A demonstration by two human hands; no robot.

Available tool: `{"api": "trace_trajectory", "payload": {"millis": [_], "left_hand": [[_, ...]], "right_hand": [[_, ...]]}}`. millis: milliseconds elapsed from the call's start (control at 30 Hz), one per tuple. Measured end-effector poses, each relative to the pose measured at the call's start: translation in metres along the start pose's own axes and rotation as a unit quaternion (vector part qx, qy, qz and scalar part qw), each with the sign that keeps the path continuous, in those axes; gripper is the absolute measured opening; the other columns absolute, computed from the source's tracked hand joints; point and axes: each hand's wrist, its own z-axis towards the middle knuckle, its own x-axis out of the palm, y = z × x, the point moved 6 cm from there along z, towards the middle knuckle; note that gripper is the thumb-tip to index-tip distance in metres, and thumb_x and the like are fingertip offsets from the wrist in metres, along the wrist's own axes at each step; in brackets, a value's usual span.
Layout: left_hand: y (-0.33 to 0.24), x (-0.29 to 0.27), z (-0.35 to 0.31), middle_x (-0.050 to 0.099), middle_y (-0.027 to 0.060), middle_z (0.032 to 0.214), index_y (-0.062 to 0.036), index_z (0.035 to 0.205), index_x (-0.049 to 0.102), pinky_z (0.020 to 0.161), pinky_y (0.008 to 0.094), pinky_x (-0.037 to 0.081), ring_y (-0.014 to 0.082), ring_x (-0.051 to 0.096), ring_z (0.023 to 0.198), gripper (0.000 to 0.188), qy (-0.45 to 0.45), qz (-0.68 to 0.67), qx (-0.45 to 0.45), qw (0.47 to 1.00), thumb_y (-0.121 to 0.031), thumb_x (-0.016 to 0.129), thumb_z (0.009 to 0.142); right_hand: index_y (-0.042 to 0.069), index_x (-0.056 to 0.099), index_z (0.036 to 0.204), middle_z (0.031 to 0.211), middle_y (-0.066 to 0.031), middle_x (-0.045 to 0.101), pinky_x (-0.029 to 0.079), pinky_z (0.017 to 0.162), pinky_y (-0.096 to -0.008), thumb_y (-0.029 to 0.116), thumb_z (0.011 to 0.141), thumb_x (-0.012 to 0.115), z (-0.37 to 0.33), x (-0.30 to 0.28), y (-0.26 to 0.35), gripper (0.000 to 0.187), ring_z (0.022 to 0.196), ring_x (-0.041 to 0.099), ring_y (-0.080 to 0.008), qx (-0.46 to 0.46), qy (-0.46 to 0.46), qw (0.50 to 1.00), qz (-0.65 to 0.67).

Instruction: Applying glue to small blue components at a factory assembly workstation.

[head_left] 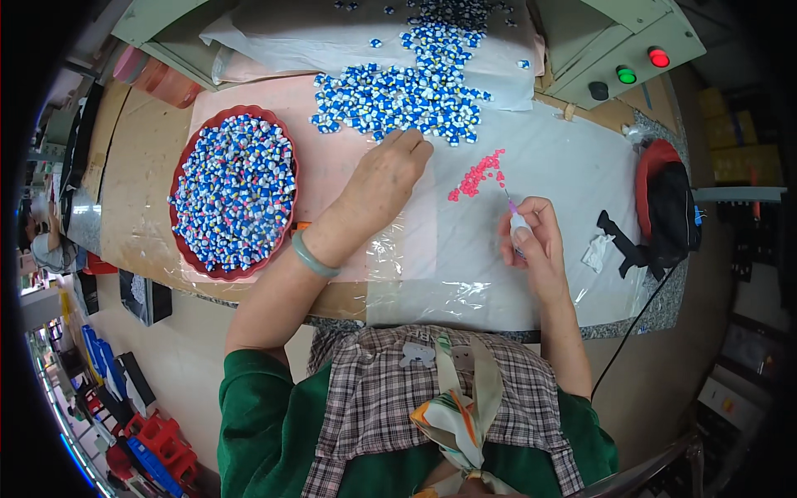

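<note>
Green sleeves (257, 415) end near the elbows, and both bare forearms reach forward over the counter (668, 303). The left hand (390, 170) slants inward, palm down and knuckles raised, its bent fingertips at the near edge of the blue pieces (398, 95); whether that grip pinches one, I cannot tell. The right hand (535, 241) is turned partly on its side, its grip clamped on the pen (521, 228) between thumb and fingers, the thin metal tip just beside the pink bits (475, 178). Those bits are small and roundish, strewn in a slanting streak on the smooth white sheet (598, 166). The blue pieces are small and chunky, patched with white and touches of yellow, heaped loosely and trailing back into the opening of the pale metal machine (631, 50). A matching mass, flecked with pink, fills the scalloped red dish (228, 272) left of the hands. Creased clear film shines along the near side. A jade-like bangle (314, 259) rings the left wrist, and that forearm hides part of the pink sheet (332, 166) and of an orange thing (300, 226). At far right sit crumpled tissue (596, 253), a black strip (618, 241) and a red-and-black pouch (672, 207)
</note>
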Motion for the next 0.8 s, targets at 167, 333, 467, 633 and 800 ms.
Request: {"api": "trace_trajectory", "payload": {"millis": [167, 333, 467, 633, 800], "left_hand": [[-0.005, -0.011, -0.014, 0.059, 0.0098, 0.093, 0.0026, 0.1, 0.06, 0.07, 0.0318, 0.051, 0.0215, 0.061, 0.083, 0.018, -0.003, -0.198, -0.13, 0.971, 0.002, 0.063, 0.082], [-0.011, 0.015, -0.058, 0.065, 0.0034, 0.099, 0.001, 0.104, 0.063, 0.07, 0.0224, 0.05, 0.0086, 0.06, 0.083, 0.017, 0.032, -0.59, -0.303, 0.748, -0.003, 0.066, 0.088], [-0.034, 0.019, -0.072, 0.068, 0.0033, 0.089, -0.0011, 0.112, 0.065, 0.073, 0.0217, 0.051, 0.0074, 0.061, 0.078, 0.024, 0.04, -0.625, -0.315, 0.713, -0.007, 0.067, 0.089], [-0.044, 0.02, -0.078, 0.068, 0.0077, 0.098, 0.0012, 0.114, 0.066, 0.079, 0.0251, 0.054, 0.0119, 0.065, 0.086, 0.024, 0.023, -0.646, -0.341, 0.683, -0.001, 0.062, 0.09], [-0.044, 0.018, -0.079, 0.069, 0.009, 0.096, 0.0017, 0.113, 0.065, 0.081, 0.0267, 0.056, 0.0145, 0.067, 0.089, 0.024, 0.019, -0.641, -0.341, 0.687, 0.0, 0.061, 0.09]], "right_hand": [[0.007, 0.051, 0.106, 0.104, -0.0065, 0.056, 0.038, 0.046, -0.0196, 0.011, 0.09, 0.057, 0.001, -0.009, -0.001, 0.017, 0.062, 0.055, -0.0101, -0.031, -0.003, 0.999, 0.017], [0.001, 0.053, 0.111, 0.096, -0.0121, 0.064, 0.041, 0.043, -0.0208, 0.012, 0.092, 0.062, -0.001, -0.016, 0.0, 0.024, 0.057, 0.056, -0.0112, -0.079, -0.045, 0.995, 0.048], [0.0, 0.053, 0.115, 0.092, -0.0146, 0.066, 0.041, 0.044, -0.0207, 0.015, 0.093, 0.062, -0.003, -0.007, 0.012, 0.028, 0.056, 0.056, -0.0111, -0.101, -0.059, 0.993, 0.025], [-0.002, 0.051, 0.122, 0.092, -0.0147, 0.066, 0.042, 0.047, -0.0208, 0.019, 0.095, 0.059, -0.013, 0.006, 0.033, 0.035, 0.059, 0.058, -0.0115, -0.183, -0.068, 0.977, -0.084], [-0.003, 0.051, 0.123, 0.091, -0.0157, 0.066, 0.045, 0.049, -0.0211, 0.017, 0.096, 0.057, -0.024, 0.016, 0.045, 0.035, 0.06, 0.06, -0.0127, -0.238, -0.056, 0.946, -0.211]]}}
